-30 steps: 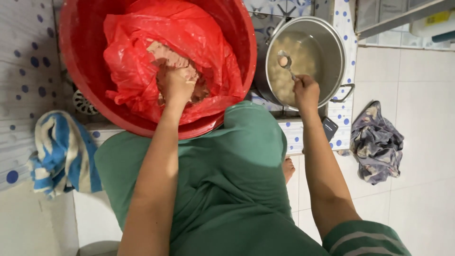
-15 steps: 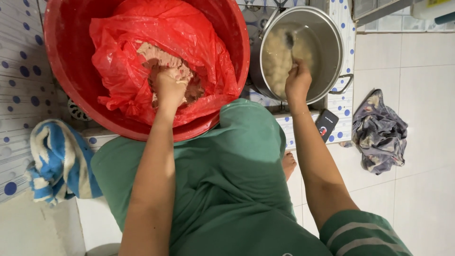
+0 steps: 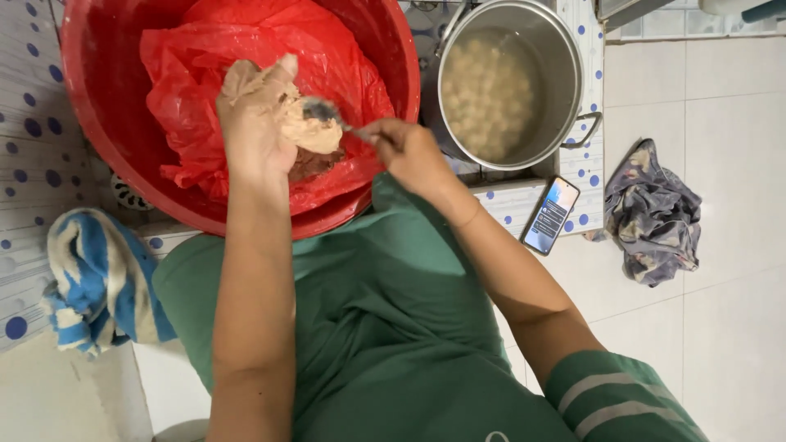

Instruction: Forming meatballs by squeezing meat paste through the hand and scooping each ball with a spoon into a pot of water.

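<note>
1. The left hand (image 3: 255, 123), upper left of centre, is closed around a lump of pale paste (image 3: 307, 123) above the red basin (image 3: 98, 139) lined with a red plastic bag (image 3: 205, 65).
2. The right hand (image 3: 409, 151) pinches a spoon (image 3: 323, 112) whose bowl touches the lump.
3. Many formed balls already float in the steel pot (image 3: 499, 82), upper right; paste remains.
4. A tiled, blue-dotted bench (image 3: 508, 200) carries a phone (image 3: 551, 214); a striped towel (image 3: 98, 282) lies lower left and a crumpled cloth (image 3: 655, 213) on the white tiled floor.

A home kitchen is being shown: a steel cooking pot (image 3: 499, 82) of pale dumplings is being heated on a stove, a large red basin (image 3: 106, 123) is being kept on a tiled counter (image 3: 33, 139) with blue dots, and a crumpled cloth (image 3: 655, 217) is lying on the white tiled floor (image 3: 720, 344).
</note>
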